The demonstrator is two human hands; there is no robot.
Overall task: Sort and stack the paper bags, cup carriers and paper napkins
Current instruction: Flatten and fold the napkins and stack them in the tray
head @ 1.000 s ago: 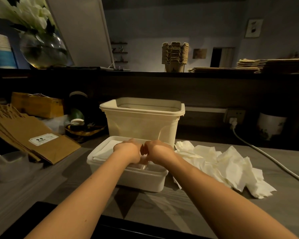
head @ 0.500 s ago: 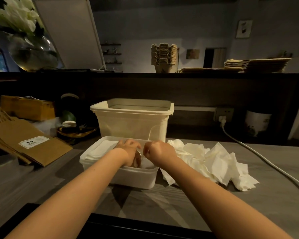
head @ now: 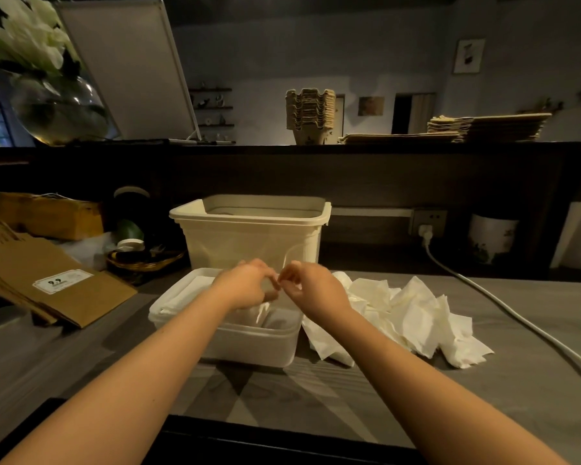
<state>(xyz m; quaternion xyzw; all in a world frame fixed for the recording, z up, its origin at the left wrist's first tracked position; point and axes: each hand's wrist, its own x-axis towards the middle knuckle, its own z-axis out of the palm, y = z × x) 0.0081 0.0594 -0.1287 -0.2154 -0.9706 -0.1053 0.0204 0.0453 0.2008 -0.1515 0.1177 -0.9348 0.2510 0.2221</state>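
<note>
My left hand (head: 249,283) and my right hand (head: 312,286) meet fingertip to fingertip over a shallow white container (head: 249,347). Their curled fingers pinch a white paper napkin (head: 261,312), which hangs down into the container under my left hand. Folded napkins (head: 188,290) lie in the container's left half. A heap of loose crumpled napkins (head: 403,313) lies on the counter just right of it. Brown paper bags (head: 47,280) lie fanned at the left. On the raised ledge stand stacked cup carriers (head: 311,115) and flat piles of paper bags (head: 487,127).
A taller cream bin (head: 255,229) stands directly behind the container. A white cable (head: 483,297) runs from a wall socket across the counter's right side. At the left are a wicker basket (head: 145,260), a brown box (head: 51,214) and, on the ledge, a glass vase (head: 57,109).
Both hands have risen from inside the container and now meet above its rim, with a napkin hanging under them. The view has shifted slightly.
</note>
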